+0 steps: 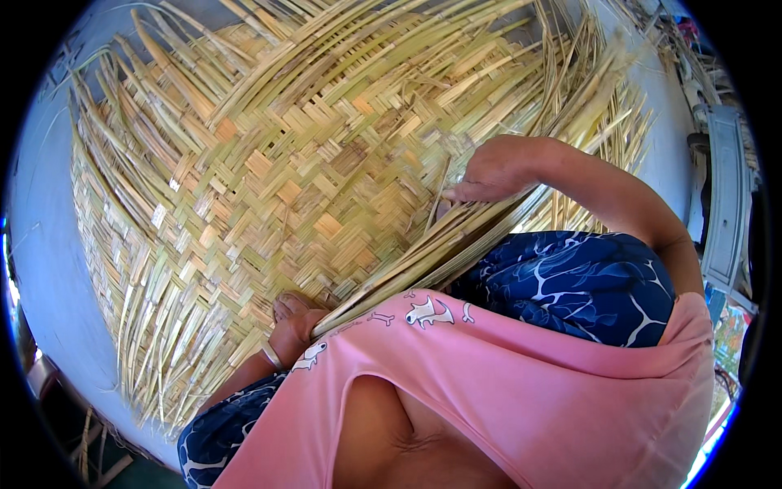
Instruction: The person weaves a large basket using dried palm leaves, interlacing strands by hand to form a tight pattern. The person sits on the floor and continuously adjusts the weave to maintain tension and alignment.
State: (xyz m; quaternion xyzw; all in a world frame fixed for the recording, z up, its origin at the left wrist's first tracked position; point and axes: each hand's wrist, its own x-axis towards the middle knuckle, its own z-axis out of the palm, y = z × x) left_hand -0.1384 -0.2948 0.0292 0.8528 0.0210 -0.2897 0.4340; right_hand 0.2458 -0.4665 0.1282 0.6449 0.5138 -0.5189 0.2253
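A large mat (pixel 277 187) of flat, yellow-green split-cane strips lies before me, woven in a slanting pattern. My right hand (pixel 489 169) is closed over its right part, with a thin cane strip (pixel 438 200) at the fingertips. Low at the mat's near edge is my left hand (pixel 295 314), with a pale bangle (pixel 270 354) behind it. Its fingers look curled down against the weave, and what they hold is hidden. Between the hands, a bundle of long loose strips (pixel 423 265) runs slantwise along the near edge, passing under my right forearm.
Unwoven strip ends (pixel 147 326) stick out along the left side, and more (pixel 599 73) fan out at the upper right. The mat lies on a grey-blue floor (pixel 49 261). A pale blue panelled piece (pixel 723 191) stands at the far right. My knees in blue patterned cloth (pixel 570 281) border the work.
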